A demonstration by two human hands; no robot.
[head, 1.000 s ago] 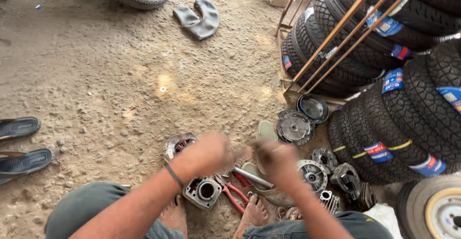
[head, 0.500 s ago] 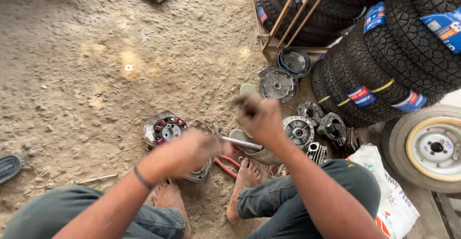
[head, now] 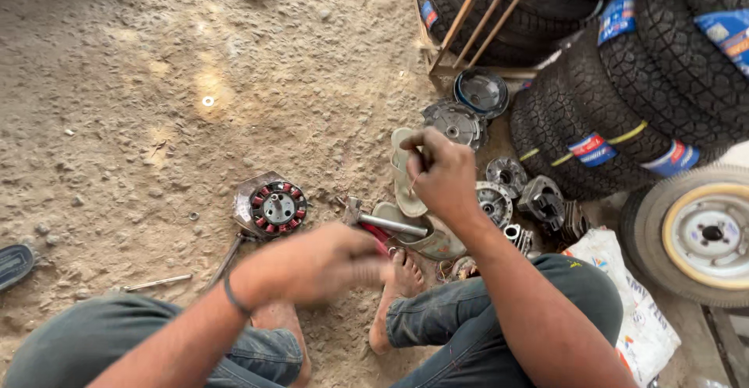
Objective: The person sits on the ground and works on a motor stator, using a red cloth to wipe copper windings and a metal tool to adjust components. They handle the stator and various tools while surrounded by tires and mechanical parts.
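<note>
- Head view: right hand (head: 441, 173) raised over the middle of the ground, fingers curled shut on something thin; looks like a small pin or wire, too small to tell for sure.
- Left hand (head: 324, 262) lower and nearer the camera, motion-blurred, closed in a loose fist; cannot tell what, if anything, it grips.
- Hammer (head: 382, 220) lies flat on the dirt between the two hands, head toward the left, steel handle running right and slightly down toward the sandal (head: 413, 236). Its long axis is roughly left-right. Left hand is just beside it, nearer than the right one above.
- Red-handled pliers (head: 377, 236) show partly under the left hand, touching or just beside the hammer handle.
- Stator plate with red coils (head: 275, 207) sits left of the hammer, near the left hand.
- Bare foot (head: 398, 283) planted just below the hammer.
- Round engine covers (head: 456, 123) and small metal engine parts (head: 538, 201) scattered right of the right hand, near the stacked tyres (head: 624, 84).
- White wheel rim (head: 706, 236) at far right, white bag (head: 624, 302) below it.
- Nothing stands between the left hand and the hammer; the sandal crowds its handle end.
</note>
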